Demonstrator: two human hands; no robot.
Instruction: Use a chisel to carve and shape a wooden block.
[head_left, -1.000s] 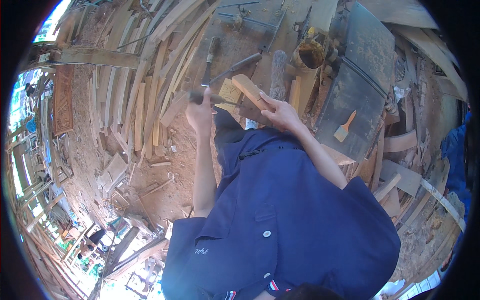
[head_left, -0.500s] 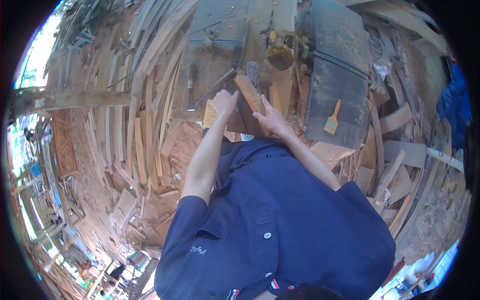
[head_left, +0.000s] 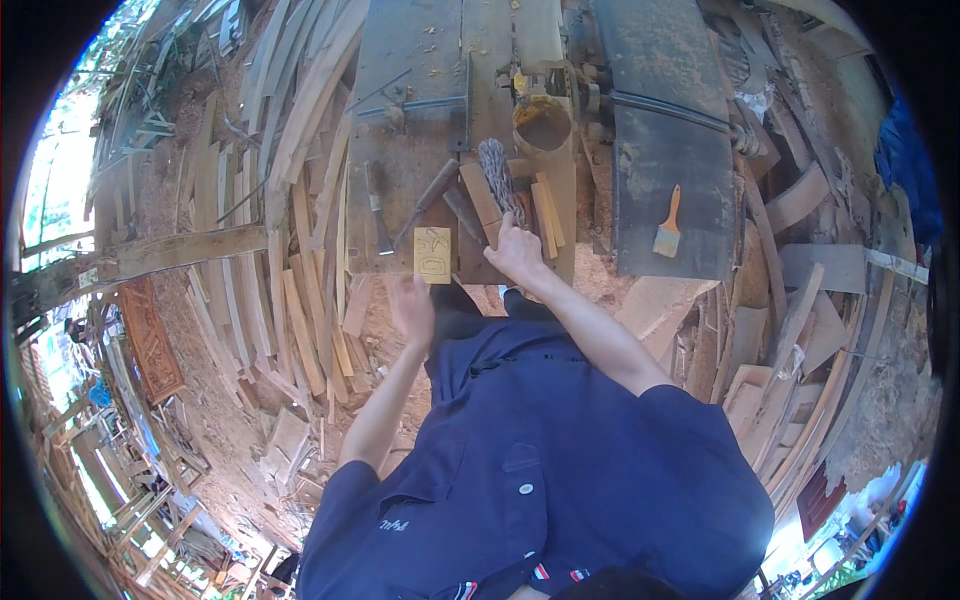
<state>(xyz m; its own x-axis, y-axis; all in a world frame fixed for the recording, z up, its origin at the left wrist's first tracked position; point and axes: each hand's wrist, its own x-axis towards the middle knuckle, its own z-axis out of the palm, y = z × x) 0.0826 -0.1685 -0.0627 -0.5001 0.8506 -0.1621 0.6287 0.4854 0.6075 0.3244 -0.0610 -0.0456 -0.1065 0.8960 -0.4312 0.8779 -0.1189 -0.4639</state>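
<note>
My right hand [head_left: 519, 252] is at the near end of a brown wooden block [head_left: 479, 196], thumb on one side and fingers on the other. Beside the block lies a grey twisted bundle [head_left: 496, 168], rope-like in look. Lower and to the left, my left hand [head_left: 412, 308] is smeared by motion, just below a yellow card [head_left: 432, 256] with dark line drawings. It seems apart from the card. Left of the block are a long dark-handled tool [head_left: 431, 194] and a chisel-like tool [head_left: 378, 210]. Thin wooden strips [head_left: 548, 215] lie right of the block.
A round container [head_left: 542, 122] stands farther back on the wooden worktop [head_left: 405, 50]. To the right, a paintbrush [head_left: 669, 222] rests on a dark board [head_left: 640, 180]. Stacked planks [head_left: 300, 150] flank the bench at left; offcuts [head_left: 790, 340] lie at right. A beam [head_left: 170, 252] juts in from the left.
My left hand has drawn back toward me, uncovering the yellow card. The block has shifted slightly left and nearer, and my right hand now sits lower, at its near end. The view has shifted too.
</note>
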